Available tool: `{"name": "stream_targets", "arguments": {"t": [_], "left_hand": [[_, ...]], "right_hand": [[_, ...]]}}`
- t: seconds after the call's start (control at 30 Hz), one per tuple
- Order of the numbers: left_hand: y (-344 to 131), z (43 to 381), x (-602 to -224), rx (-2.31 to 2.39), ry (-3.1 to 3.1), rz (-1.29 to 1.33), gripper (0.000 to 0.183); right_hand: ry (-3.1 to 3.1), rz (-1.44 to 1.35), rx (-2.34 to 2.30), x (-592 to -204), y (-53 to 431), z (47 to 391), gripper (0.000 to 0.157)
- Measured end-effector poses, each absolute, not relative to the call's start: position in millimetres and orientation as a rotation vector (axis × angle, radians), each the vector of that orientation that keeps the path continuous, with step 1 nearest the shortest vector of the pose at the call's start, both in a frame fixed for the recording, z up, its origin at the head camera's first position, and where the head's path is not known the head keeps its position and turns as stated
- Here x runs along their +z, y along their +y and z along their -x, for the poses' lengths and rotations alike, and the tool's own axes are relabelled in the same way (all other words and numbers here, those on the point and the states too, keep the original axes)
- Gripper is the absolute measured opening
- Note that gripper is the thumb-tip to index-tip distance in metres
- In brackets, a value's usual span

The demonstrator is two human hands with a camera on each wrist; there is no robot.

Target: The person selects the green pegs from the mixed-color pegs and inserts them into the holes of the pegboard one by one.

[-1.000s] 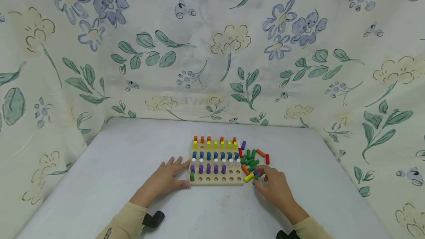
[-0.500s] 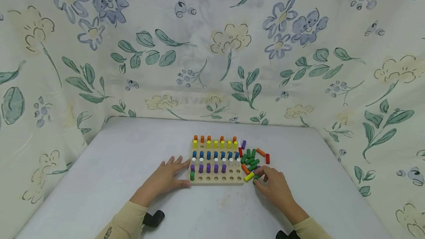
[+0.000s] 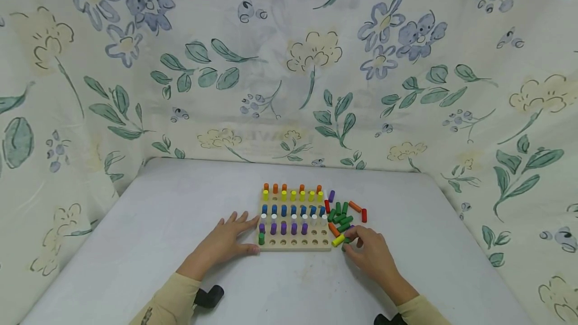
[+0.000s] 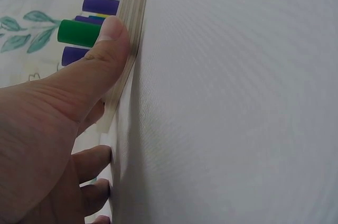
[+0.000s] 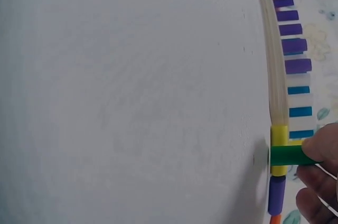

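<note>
A wooden pegboard point(image 3: 298, 248) stands on the table with rows of coloured pegs. My left hand point(image 3: 228, 239) rests at its left side, fingers spread and fairly straight, with the thumb against the near corner. Close by that thumb stands a green peg point(image 4: 79, 33), alone in the nearest row. Right of the board, my right hand point(image 3: 372, 250) pinches another green peg point(image 5: 290, 155) between thumb and fingers, its free end reaching down toward the table. Behind this peg in the right wrist view lie a yellow peg point(image 5: 278, 133) and a purple peg point(image 5: 276, 195).
Loose green pegs point(image 3: 345, 220), red pegs point(image 3: 364, 215) and orange pegs point(image 3: 354, 206) lie in a heap along the board's right side. A purple peg point(image 3: 331, 196) lies at the heap's far end. Floral cloth point(image 3: 289, 89) hangs behind the white table point(image 3: 180, 204).
At the right fingertips, the purple peg has slipped lower among the loose pegs, and the green peg now shows between thumb and fingers. My left hand and the board stay put.
</note>
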State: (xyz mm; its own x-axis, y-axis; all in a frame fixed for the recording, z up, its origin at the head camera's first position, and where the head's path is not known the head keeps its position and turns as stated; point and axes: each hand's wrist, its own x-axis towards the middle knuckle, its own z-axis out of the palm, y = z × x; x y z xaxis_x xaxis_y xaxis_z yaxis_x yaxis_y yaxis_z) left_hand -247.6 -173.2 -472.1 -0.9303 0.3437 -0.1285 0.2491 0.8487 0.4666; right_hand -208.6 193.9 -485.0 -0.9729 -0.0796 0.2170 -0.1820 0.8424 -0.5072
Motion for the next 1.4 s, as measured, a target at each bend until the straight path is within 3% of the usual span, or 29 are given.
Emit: {"name": "stream_targets", "arguments": {"t": [1.4], "left_hand": [[-173.5,246.6,-471.8,0.692,2.814,-0.456,0.088]], "right_hand": [[-2.787,-0.343,0.871,-477.4,164.4,206.6,0.022]]}}
